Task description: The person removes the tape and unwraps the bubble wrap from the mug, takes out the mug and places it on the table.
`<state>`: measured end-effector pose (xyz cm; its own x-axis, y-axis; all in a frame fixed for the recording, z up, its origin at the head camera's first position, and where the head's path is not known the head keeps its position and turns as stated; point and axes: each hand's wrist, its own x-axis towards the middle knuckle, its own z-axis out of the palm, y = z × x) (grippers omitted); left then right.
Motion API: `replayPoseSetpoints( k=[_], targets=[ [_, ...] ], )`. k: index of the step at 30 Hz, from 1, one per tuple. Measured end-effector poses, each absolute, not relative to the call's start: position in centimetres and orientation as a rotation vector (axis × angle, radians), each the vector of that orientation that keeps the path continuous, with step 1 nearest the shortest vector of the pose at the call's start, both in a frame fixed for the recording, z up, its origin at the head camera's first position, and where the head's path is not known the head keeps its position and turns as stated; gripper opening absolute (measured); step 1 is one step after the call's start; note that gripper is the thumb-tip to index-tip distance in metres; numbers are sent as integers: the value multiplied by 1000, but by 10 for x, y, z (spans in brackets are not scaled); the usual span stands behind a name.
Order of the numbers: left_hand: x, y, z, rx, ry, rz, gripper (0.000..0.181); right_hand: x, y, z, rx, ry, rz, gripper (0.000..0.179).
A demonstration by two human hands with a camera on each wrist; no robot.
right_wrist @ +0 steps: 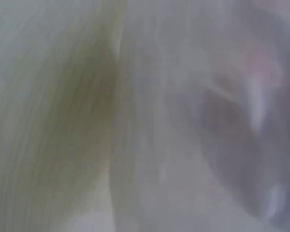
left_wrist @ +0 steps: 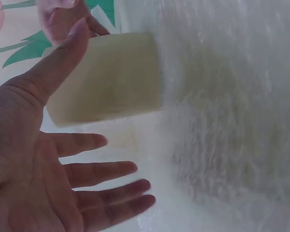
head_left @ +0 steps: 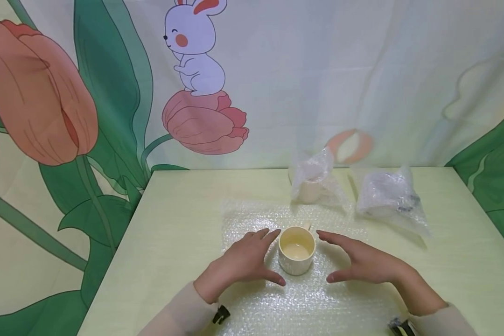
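A cream mug stands upright on a sheet of bubble wrap, its handle pointing to the far side. My left hand is at the mug's left, thumb and fingers spread apart with nothing in them. Facing it from the other side, my right hand also has its fingers extended, a gap between it and the mug. In the left wrist view, the mug shows beyond the thumb, and part of the right hand appears behind it. The right wrist view is badly blurred.
Behind the sheet stands a cup-shaped item in bubble wrap. To its right lies another bubble-wrapped bundle. A printed curtain with tulips and a rabbit hangs along the table's back edge.
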<state>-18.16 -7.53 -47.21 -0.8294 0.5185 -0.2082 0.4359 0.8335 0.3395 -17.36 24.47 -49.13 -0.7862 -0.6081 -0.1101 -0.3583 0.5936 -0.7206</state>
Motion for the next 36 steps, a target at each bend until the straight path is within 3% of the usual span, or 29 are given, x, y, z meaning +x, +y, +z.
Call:
replayPoseSetpoints(
  k=[13, 36],
  targets=[
    [-188, -63, -480, 833, 2653, 748, 99, -176, 214, -500, -933, 2322, -1210, 99],
    [-187, -54, -488, 712, 2567, 880, 87, -180, 195, -513, -827, 2455, -1217, 72]
  ],
)
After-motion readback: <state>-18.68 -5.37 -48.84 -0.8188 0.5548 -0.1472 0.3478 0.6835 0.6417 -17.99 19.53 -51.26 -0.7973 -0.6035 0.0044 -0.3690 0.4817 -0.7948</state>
